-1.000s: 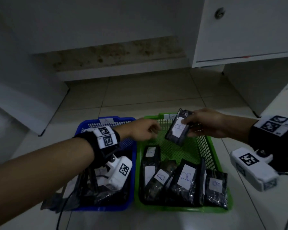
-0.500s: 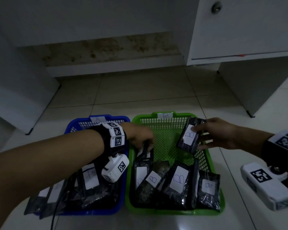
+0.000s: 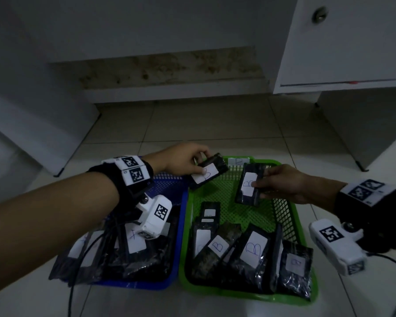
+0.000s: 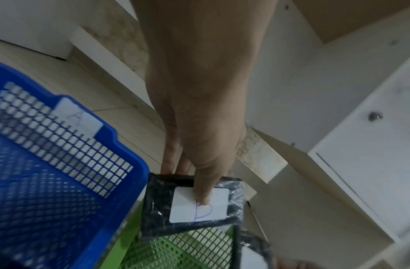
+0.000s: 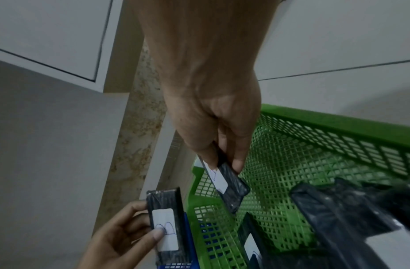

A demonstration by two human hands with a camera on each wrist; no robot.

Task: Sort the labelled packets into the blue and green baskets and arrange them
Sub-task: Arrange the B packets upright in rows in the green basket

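Observation:
My left hand (image 3: pixel 188 164) pinches a black packet labelled B (image 3: pixel 208 173) above the far left corner of the green basket (image 3: pixel 245 294); the thumb lies on its white label (image 4: pixel 199 204). My right hand (image 3: pixel 281 183) pinches another B packet (image 3: pixel 249 187) over the basket's far half, thumb on the label (image 5: pixel 216 174). Several more B packets (image 3: pixel 253 248) lie along the green basket's near side. The blue basket (image 3: pixel 133 283) to the left holds several dark packets, one labelled A (image 3: pixel 135 242), partly hidden by my left wrist camera.
Both baskets sit on a pale tiled floor. A white cabinet (image 3: pixel 343 42) with a round knob stands at the back right, a stained wall base (image 3: pixel 169 69) behind. Paper tags mark the far rims: A on the blue rim (image 4: pixel 77 116), B on the green rim (image 3: pixel 239 161).
My left hand has picked a B packet out of the green basket and lifted it to the far left corner. The right hand kept its packet, staying over the far half.

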